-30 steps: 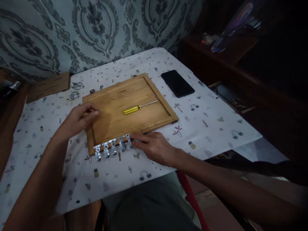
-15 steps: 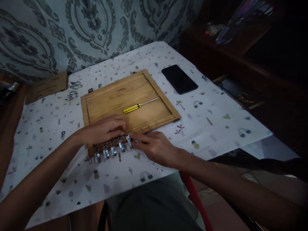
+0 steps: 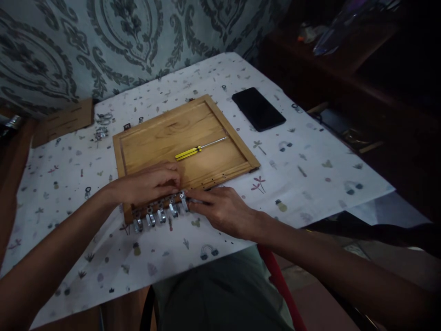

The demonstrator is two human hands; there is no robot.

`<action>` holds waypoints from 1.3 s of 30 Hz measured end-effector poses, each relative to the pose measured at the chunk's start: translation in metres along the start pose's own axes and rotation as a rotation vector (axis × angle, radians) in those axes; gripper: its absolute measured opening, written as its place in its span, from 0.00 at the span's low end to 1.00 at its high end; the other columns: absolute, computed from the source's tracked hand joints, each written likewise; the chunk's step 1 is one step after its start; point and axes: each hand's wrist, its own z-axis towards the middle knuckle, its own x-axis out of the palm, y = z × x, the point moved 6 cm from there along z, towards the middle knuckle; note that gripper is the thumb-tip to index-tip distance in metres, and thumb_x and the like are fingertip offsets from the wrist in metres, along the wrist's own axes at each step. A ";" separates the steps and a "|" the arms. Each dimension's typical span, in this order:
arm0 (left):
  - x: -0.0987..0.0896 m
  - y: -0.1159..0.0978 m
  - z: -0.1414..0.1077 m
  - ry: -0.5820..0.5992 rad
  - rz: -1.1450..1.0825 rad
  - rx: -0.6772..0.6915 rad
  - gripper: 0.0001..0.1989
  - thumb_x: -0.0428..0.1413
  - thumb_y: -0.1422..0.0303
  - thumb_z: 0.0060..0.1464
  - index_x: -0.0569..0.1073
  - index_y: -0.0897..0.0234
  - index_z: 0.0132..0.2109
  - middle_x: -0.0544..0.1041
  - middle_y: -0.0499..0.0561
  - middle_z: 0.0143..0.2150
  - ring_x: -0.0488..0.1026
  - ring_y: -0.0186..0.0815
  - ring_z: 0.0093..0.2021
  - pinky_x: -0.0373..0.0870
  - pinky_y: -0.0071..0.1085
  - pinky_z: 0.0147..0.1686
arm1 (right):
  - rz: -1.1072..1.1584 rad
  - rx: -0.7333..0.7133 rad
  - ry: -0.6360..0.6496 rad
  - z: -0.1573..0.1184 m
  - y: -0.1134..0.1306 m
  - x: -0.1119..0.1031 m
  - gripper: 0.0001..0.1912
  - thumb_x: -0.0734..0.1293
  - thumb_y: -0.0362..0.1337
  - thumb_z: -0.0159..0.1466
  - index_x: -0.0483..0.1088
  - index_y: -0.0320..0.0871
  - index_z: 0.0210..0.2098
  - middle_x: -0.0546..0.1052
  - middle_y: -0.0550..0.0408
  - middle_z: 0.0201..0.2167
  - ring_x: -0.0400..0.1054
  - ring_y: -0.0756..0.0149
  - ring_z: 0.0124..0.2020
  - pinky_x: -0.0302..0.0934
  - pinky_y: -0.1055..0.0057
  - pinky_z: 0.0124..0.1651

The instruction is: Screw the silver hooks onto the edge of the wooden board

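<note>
A framed wooden panel (image 3: pixel 161 133) lies on the table, with several shiny metal fittings (image 3: pixel 161 215) in a row along its near edge. My left hand (image 3: pixel 155 181) rests over that edge with its fingers curled down and closed near the rightmost metal fitting (image 3: pixel 183 202); what they hold, if anything, is hidden. From the right, my right hand (image 3: pixel 223 209) grips this same fitting with thumb and fingers closed at its side. A yellow-handled screwdriver (image 3: pixel 189 153) lies on the panel, beyond both hands.
A black phone (image 3: pixel 258 109) lies right of the panel on the patterned tablecloth (image 3: pixel 138 271). More metal fittings (image 3: pixel 102 126) sit at the back left, beside a piece of brown cardboard (image 3: pixel 65 122). A patterned wall (image 3: pixel 127 32) borders the table's far side.
The view has shifted slightly. Both hands stay in nearly the same place at the rightmost fitting, and the panel, screwdriver and phone have not visibly moved on the table.
</note>
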 end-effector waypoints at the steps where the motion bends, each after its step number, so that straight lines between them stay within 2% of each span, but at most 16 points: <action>1: 0.000 0.000 0.001 0.004 0.002 0.001 0.14 0.46 0.61 0.63 0.69 0.64 0.35 0.68 0.52 0.39 0.65 0.36 0.41 0.64 0.32 0.41 | 0.004 -0.003 0.000 0.000 0.000 0.000 0.21 0.56 0.20 0.59 0.73 0.43 0.42 0.76 0.54 0.52 0.70 0.70 0.28 0.60 0.71 0.29; 5: 0.000 -0.002 0.003 0.026 0.007 0.014 0.14 0.46 0.61 0.62 0.68 0.64 0.32 0.68 0.51 0.38 0.65 0.36 0.41 0.64 0.32 0.42 | 0.005 0.006 -0.001 0.000 0.000 0.001 0.20 0.57 0.21 0.59 0.73 0.43 0.42 0.77 0.55 0.52 0.70 0.71 0.28 0.60 0.71 0.28; 14: 0.000 -0.002 0.004 0.042 0.029 0.009 0.14 0.45 0.61 0.63 0.69 0.64 0.34 0.68 0.52 0.39 0.65 0.36 0.41 0.63 0.32 0.42 | 0.015 -0.011 -0.081 -0.001 0.000 -0.002 0.20 0.57 0.20 0.58 0.73 0.42 0.40 0.78 0.56 0.50 0.71 0.69 0.27 0.60 0.69 0.27; 27: 0.002 -0.002 0.008 0.037 0.048 0.014 0.14 0.45 0.62 0.64 0.69 0.65 0.35 0.68 0.51 0.39 0.65 0.35 0.42 0.62 0.32 0.43 | 0.019 0.011 0.008 -0.001 -0.001 0.001 0.16 0.60 0.22 0.60 0.73 0.43 0.41 0.77 0.55 0.52 0.71 0.70 0.30 0.60 0.71 0.31; 39: 0.003 -0.003 0.009 0.062 0.045 -0.009 0.13 0.46 0.63 0.63 0.69 0.66 0.34 0.68 0.51 0.38 0.65 0.35 0.41 0.62 0.32 0.42 | 0.018 0.018 0.005 0.000 -0.001 0.002 0.18 0.59 0.21 0.58 0.73 0.43 0.40 0.77 0.57 0.51 0.69 0.69 0.27 0.59 0.69 0.29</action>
